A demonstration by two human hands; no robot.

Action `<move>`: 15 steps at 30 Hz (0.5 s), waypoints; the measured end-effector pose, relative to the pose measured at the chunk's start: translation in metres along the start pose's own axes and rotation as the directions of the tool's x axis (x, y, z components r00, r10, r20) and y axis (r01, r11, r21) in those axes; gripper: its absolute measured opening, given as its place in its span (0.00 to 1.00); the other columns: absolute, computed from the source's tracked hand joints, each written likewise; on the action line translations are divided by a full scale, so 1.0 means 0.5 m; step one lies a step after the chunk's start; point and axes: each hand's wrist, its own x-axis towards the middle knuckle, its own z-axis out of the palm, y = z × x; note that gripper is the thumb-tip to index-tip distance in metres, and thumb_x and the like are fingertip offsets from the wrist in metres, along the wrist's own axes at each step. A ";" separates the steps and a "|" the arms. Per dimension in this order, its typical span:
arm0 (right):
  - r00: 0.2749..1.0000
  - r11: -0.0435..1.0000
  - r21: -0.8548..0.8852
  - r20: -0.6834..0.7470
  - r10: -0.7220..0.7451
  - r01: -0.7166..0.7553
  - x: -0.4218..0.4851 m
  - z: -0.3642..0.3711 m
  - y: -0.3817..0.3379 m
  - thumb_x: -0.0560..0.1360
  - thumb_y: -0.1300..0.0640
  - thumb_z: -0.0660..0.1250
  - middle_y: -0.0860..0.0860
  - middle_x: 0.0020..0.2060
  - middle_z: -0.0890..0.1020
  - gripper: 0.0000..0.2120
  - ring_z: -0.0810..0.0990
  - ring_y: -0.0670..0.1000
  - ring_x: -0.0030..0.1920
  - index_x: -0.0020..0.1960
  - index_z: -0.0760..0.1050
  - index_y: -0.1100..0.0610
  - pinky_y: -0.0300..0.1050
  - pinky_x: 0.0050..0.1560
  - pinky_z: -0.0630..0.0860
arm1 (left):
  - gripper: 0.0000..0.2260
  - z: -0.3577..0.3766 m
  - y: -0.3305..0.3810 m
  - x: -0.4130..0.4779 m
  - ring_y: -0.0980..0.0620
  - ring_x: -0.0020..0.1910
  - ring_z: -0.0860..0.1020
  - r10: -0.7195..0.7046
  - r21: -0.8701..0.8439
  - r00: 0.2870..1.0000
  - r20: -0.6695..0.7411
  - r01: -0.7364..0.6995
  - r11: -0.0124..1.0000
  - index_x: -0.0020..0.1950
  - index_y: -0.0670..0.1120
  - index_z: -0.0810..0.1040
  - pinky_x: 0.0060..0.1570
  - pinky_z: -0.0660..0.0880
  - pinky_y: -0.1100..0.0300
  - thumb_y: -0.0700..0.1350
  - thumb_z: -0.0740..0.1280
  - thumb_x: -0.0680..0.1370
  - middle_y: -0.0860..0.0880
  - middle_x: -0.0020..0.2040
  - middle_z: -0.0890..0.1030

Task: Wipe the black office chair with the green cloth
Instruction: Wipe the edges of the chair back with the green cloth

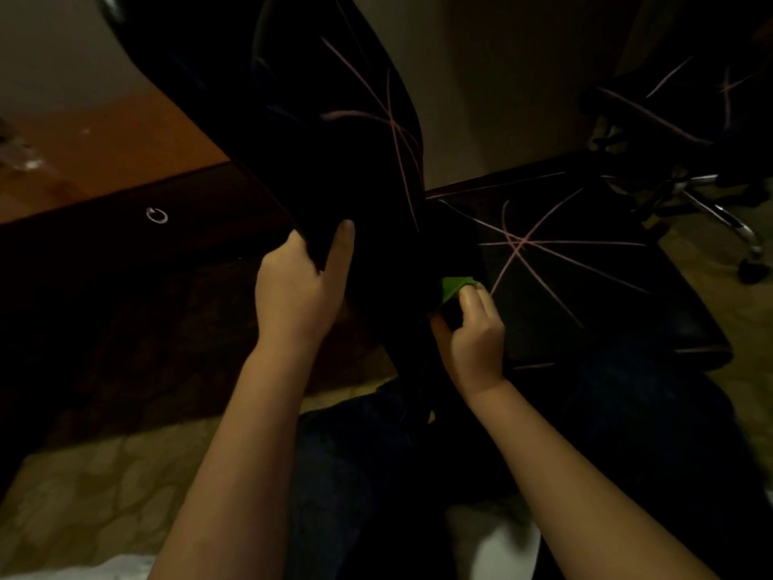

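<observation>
I see the black office chair [343,152] at centre, backrest nearest me, seat to its right; left hand [295,295] grips the backrest's left edge; right hand [477,332] pinches the green cloth [456,286] low against the chair, beside the seat; hands apart; second chair [686,102] far right.

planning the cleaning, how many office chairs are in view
2. Near chair, left hand holding its back, right hand holding the cloth at it; second chair at far upper right. More may be hidden.
</observation>
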 end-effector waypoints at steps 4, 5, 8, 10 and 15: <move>0.988 0.990 -0.022 -0.066 -0.141 0.140 0.037 0.007 -0.032 0.73 0.60 0.70 0.60 0.38 0.78 0.09 0.77 0.55 0.41 0.41 0.75 0.66 0.43 0.43 0.75 | 0.27 0.000 -0.007 -0.007 0.58 0.29 0.75 0.027 0.015 1.000 0.004 -0.028 1.000 0.40 0.53 0.71 0.25 0.65 0.68 0.74 0.47 0.74 0.54 0.30 0.73; 0.985 0.987 -0.017 -0.071 -0.159 0.158 0.045 0.007 -0.038 0.73 0.59 0.69 0.60 0.38 0.78 0.09 0.77 0.55 0.41 0.41 0.75 0.66 0.43 0.44 0.75 | 0.27 0.002 -0.008 -0.009 0.59 0.29 0.75 0.021 0.013 1.000 0.007 -0.022 1.000 0.40 0.52 0.71 0.25 0.66 0.68 0.74 0.48 0.74 0.54 0.29 0.72; 0.974 0.980 -0.003 -0.112 -0.198 0.199 0.060 0.008 -0.061 0.73 0.61 0.70 0.60 0.37 0.78 0.08 0.78 0.55 0.41 0.40 0.76 0.66 0.41 0.44 0.74 | 0.23 0.006 -0.010 -0.009 0.62 0.29 0.74 0.013 0.048 1.000 0.009 -0.013 0.999 0.40 0.52 0.70 0.26 0.65 0.70 0.69 0.50 0.77 0.56 0.29 0.70; 0.963 0.971 -0.004 -0.127 -0.238 0.240 0.077 0.013 -0.082 0.72 0.64 0.72 0.60 0.37 0.78 0.07 0.79 0.57 0.40 0.40 0.76 0.67 0.42 0.45 0.75 | 0.20 0.010 -0.011 -0.011 0.64 0.30 0.74 -0.002 0.080 1.000 0.002 0.002 0.997 0.39 0.53 0.68 0.26 0.65 0.71 0.66 0.52 0.78 0.56 0.29 0.69; 0.950 0.955 -0.024 -0.094 -0.298 0.297 0.108 0.013 -0.114 0.72 0.65 0.72 0.61 0.38 0.78 0.06 0.79 0.59 0.41 0.41 0.77 0.67 0.45 0.46 0.76 | 0.24 0.008 -0.012 -0.009 0.58 0.27 0.74 -0.061 0.108 0.998 0.014 0.059 0.992 0.44 0.49 0.73 0.24 0.61 0.68 0.68 0.51 0.77 0.54 0.31 0.74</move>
